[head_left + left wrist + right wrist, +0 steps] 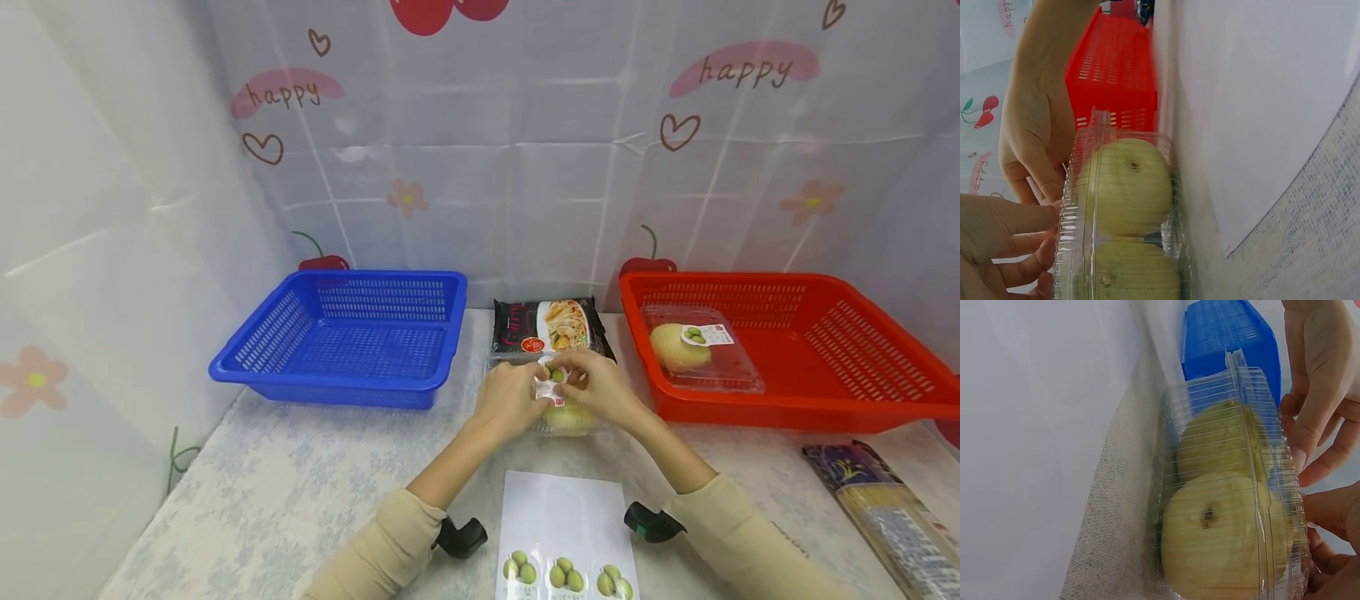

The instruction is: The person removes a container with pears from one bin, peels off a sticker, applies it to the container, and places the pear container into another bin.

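A clear plastic clamshell box [542,428] sits at the middle of the table. Inside it lie round pale yellow-green fruits [1132,184], two of them plain in the wrist views. On its lid is a white label [551,392] with a picture of green fruit, partly covered by fingers. My left hand [504,402] touches the label and lid from the left, thumb and fingertips on the plastic. From the right, my right hand [603,390] bends over the same label, its fingertips also at the lid. Both wrist views show the fingertips meeting the lid's ribbed top.
A blue basket [337,382] stands at left. The red basket [795,407] at right holds another labelled box [720,358]. Behind my hands lies a black food packet [517,321]. A sheet of fruit labels [562,517] lies in front; a long noodle-like packet [885,508] is at far right.
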The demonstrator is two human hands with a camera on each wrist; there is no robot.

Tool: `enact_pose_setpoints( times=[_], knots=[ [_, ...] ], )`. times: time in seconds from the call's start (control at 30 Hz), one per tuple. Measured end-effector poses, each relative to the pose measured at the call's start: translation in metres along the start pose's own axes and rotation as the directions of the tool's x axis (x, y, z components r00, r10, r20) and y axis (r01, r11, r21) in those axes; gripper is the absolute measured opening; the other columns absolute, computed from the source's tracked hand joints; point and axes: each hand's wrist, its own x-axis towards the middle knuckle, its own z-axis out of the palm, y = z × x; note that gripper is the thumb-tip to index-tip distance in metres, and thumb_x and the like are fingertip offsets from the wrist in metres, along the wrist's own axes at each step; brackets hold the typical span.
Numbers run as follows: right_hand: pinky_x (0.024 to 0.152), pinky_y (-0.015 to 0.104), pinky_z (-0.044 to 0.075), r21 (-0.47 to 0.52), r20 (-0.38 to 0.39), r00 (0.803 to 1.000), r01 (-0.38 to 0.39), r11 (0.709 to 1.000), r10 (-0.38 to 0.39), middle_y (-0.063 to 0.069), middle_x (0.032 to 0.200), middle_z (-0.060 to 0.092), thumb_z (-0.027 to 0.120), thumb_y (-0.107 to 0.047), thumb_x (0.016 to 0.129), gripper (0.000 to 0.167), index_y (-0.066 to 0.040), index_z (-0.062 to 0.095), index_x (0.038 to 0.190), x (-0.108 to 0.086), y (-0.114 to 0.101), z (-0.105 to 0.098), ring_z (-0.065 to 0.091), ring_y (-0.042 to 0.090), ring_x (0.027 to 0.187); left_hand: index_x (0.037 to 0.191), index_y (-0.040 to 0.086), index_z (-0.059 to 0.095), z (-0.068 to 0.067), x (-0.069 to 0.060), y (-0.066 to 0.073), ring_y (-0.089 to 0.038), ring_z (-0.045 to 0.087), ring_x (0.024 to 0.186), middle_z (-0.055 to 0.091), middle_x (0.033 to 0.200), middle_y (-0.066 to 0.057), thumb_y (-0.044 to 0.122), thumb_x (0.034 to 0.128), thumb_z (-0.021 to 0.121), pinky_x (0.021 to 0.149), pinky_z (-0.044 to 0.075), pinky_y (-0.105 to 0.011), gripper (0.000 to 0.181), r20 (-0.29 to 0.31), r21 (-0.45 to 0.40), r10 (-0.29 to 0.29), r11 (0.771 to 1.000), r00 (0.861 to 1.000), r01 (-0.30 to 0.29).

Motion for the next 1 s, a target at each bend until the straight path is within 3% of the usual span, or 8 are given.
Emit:
enact_pose_setpoints(
  times=[0.13,0.3,0.47,0.63,0.8,1.0],
  knots=[
    [0.059,0.024,0.050,-0.001,0.003,1.000,-0.002,1.000,0.002,0.012,0.092,0.064,0.074,0.003,0.074,0.027,0.001,0.069,0.100,-0.001,0.000,0.000,0.058,0.017,0.071,0.095,0.016,0.072,0.000,0.002,-0.005,-0.022,0.062,0.086,0.068,0.076,0.003,0.033,0.0732,0.080,0.073,0.050,-0.033,0.029,0.018,0.017,0.013,1.000,1.000,-0.014],
    [0.059,0.024,0.046,-0.048,0.037,0.999,-0.009,0.999,0.011,0.014,0.099,0.064,0.079,-0.008,0.074,0.032,0.000,0.069,0.103,-0.002,0.000,-0.001,0.057,0.019,0.074,0.101,0.018,0.073,0.000,0.008,-0.015,-0.022,0.052,0.096,0.068,0.101,-0.002,0.035,0.0771,0.077,0.083,0.043,-0.037,0.030,0.134,-0.056,0.051,0.997,0.990,-0.044],
    [0.062,0.027,0.046,-0.082,0.080,0.997,-0.014,0.997,0.020,0.018,0.110,0.062,0.080,-0.014,0.074,0.039,0.001,0.068,0.108,-0.005,0.000,-0.003,0.057,0.023,0.080,0.111,0.023,0.071,-0.002,0.013,-0.023,-0.025,0.040,0.108,0.054,0.120,-0.009,0.038,0.0783,0.075,0.087,0.037,-0.044,0.036,0.243,-0.105,0.026,0.994,0.970,-0.001],
    [0.079,0.044,0.046,-0.133,0.107,0.994,0.022,0.991,-0.007,0.016,0.110,0.058,0.078,-0.017,0.077,0.037,0.002,0.069,0.107,-0.010,0.001,-0.004,0.052,0.031,0.096,0.119,0.028,0.067,-0.002,0.018,-0.030,-0.032,0.026,0.131,0.043,0.139,-0.012,0.044,0.0791,0.073,0.101,0.024,-0.060,0.044,0.323,-0.117,0.022,0.993,0.946,0.017],
    [0.081,0.048,0.041,-0.170,0.113,0.992,0.066,0.983,-0.047,0.017,0.115,0.056,0.076,-0.019,0.079,0.037,0.001,0.070,0.109,-0.013,0.002,-0.004,0.044,0.032,0.102,0.129,0.033,0.059,0.002,0.024,-0.040,-0.034,0.018,0.140,0.035,0.148,-0.012,0.052,0.0786,0.069,0.102,0.014,-0.070,0.055,0.396,-0.142,0.025,0.989,0.918,0.034],
    [0.086,0.052,0.039,-0.167,0.149,0.989,0.025,0.986,0.000,0.020,0.130,0.050,0.073,-0.027,0.081,0.041,-0.004,0.068,0.115,-0.012,0.004,-0.007,0.037,0.033,0.110,0.137,0.030,0.051,-0.002,0.030,-0.043,-0.035,0.016,0.141,0.031,0.151,-0.013,0.048,0.0802,0.070,0.102,0.014,-0.071,0.062,0.467,-0.175,0.037,0.983,0.883,0.051]
  ],
)
